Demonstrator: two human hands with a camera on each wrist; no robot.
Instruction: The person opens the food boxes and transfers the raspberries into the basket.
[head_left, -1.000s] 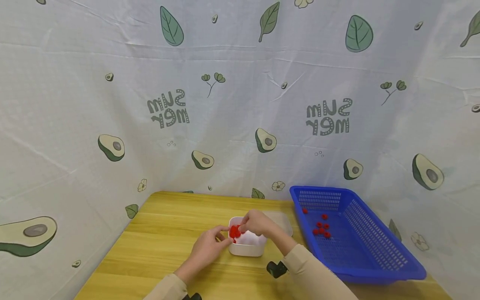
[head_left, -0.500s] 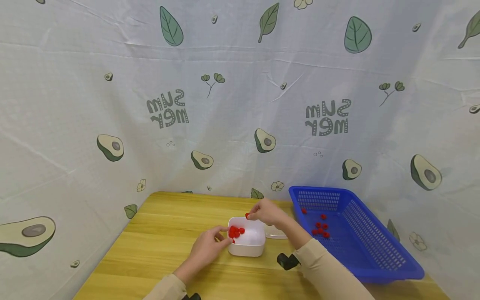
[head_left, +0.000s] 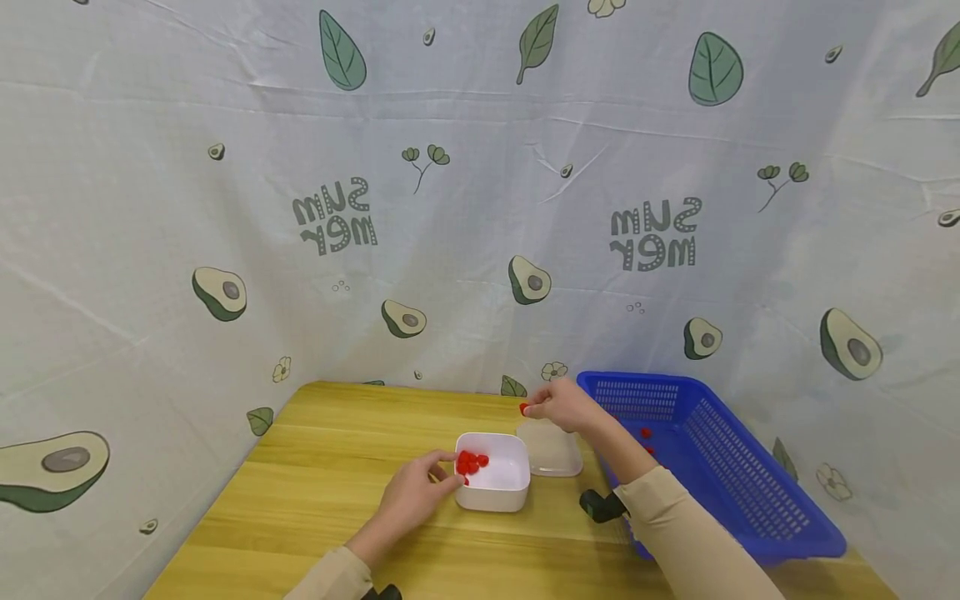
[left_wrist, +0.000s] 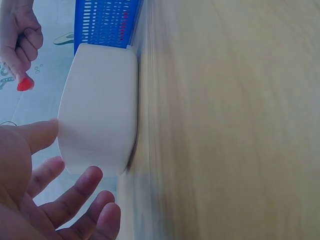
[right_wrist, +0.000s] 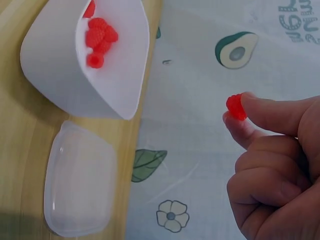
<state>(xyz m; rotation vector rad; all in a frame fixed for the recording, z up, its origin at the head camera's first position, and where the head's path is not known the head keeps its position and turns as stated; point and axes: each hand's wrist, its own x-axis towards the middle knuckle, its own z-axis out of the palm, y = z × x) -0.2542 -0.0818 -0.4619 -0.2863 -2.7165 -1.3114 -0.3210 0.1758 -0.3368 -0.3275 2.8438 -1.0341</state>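
Main change over the last second: the right hand had left the white box and swung right, ending up above the far edge of the clear plastic lid, short of the blue basket. It carried one red raspberry, pinched between thumb and index fingertip, remaining fingers folded in toward the palm per right wrist view. A second earlier that hand was down inside the box, at the berries. Net effect, my read: that raspberry counted as out of the box but not in the basket. Left hand hadn't moved noticeably: thumb and index touched the box's left end, fingers spread and loosely bent, looked like light steadying rather than a firm grip. Box stayed put, upright on the wooden table, lid flat just beside it on the right. Berries in the box sat bunched at its left end, rest of its floor bare, so by my judgement several pickups' worth remained. Basket contents: couple of berries showed; the right sleeve and forearm now blocked part of it, so couldn't get a count.
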